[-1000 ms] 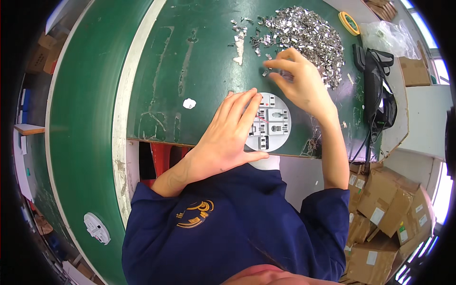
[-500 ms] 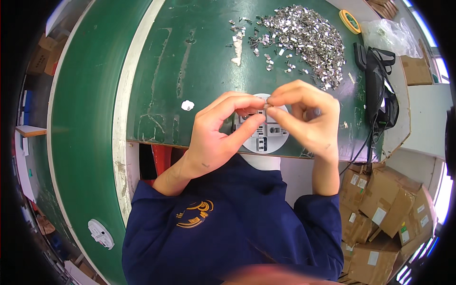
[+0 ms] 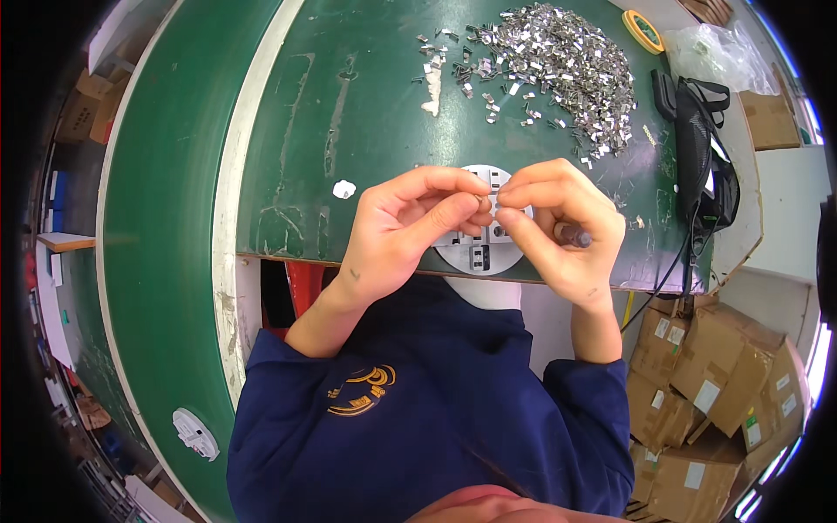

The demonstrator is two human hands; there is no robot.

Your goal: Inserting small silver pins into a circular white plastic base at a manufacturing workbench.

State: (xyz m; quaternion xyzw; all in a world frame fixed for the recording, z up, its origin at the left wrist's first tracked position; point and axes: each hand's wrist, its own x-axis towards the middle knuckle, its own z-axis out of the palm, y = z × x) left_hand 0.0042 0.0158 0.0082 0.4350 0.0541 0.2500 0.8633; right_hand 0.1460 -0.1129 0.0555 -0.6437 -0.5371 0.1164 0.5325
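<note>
My left hand (image 3: 392,222) is closed in a pinch on a small metal piece (image 3: 482,202), mostly covered by the fingertips. Close by on its right, my right hand (image 3: 571,218) has its thumb and fingertips drawn together, a slight gap from the left ones. A dark, round-ended rod (image 3: 575,235) is tucked in the curl of its fingers; the rest of the rod is hidden. Under both hands lies a round white plate (image 3: 453,258) with grey and black blocks and slots on it. The hands cover much of its middle.
A heap of small silvery metal clips (image 3: 567,70) spreads over the green table (image 3: 384,105). A yellow tape roll (image 3: 643,31), a clear plastic bag (image 3: 719,57) and a black mesh bag (image 3: 704,166) lie to the right. Another round white part (image 3: 195,433) sits on the green belt (image 3: 166,261).
My fingertips have parted a little: the small metal piece, earlier between both hands, now shows at the left fingertips. The right hand has turned slightly, showing more of the dark rod.
</note>
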